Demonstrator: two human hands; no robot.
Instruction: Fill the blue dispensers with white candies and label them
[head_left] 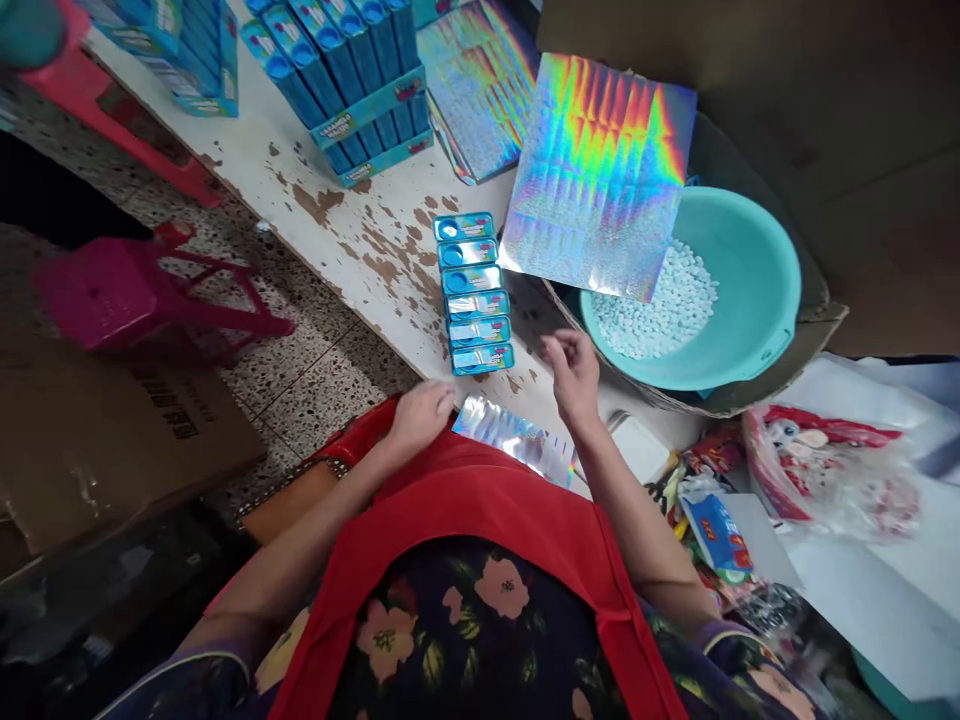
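A column of several small blue candy boxes (480,305) lies on the worn white table, just beyond my hands. Strips of shiny film show on the nearer ones. Near the table's front edge my left hand (422,413) is closed, its fingertips beside a narrow holographic foil strip (517,438); anything in its fingers is hidden. My right hand (576,375) hovers right of the boxes with curled fingers, thumb and forefinger close together. Whether something thin is pinched there I cannot make out. Both hands are apart from the boxes.
A turquoise basin (757,290) of white tablets sits in a cardboard box at right, partly covered by a large holographic sheet (600,180). Stacked blue boxes (352,90) stand at the back. A pink stool (120,295) is on the left floor; plastic bags (832,460) lie right.
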